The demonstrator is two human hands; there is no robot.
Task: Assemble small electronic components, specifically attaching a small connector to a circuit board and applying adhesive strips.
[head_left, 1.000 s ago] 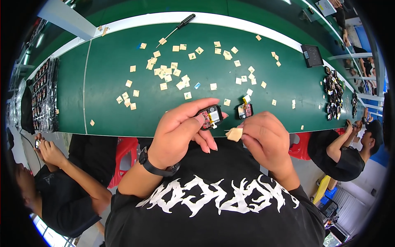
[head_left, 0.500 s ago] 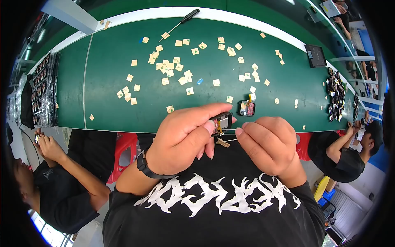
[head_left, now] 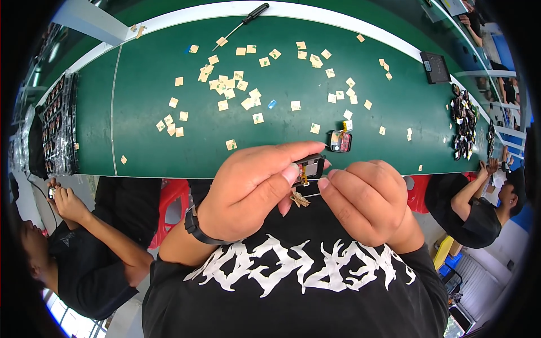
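Note:
My left hand (head_left: 251, 183) is closed on a small black device casing (head_left: 313, 164), with a circuit board and a yellow flex strip showing inside. A bunch of beige paper bits (head_left: 300, 198) sticks out below its fingers. My right hand (head_left: 369, 197) is pinched close to the casing's lower right edge. Thin metal slivers show at its fingertips; most of what it grips is hidden, so I cannot tell its kind. A second open casing (head_left: 340, 141), with a red part and a yellow tab, lies on the green table (head_left: 270, 152) just beyond my hands.
Many beige adhesive squares (head_left: 225, 84) lie scattered over the table. A screwdriver (head_left: 242, 25) rests at the far edge. Trays of parts (head_left: 59, 124) stand at left; a black tray (head_left: 435, 67) and a pile of black parts (head_left: 463, 124) at right. Co-workers sit on both sides.
The casing in my left hand has shifted slightly right and tilted a little. My right fingertips have moved slightly left and down, nearer its lower edge. The view has shifted slightly.

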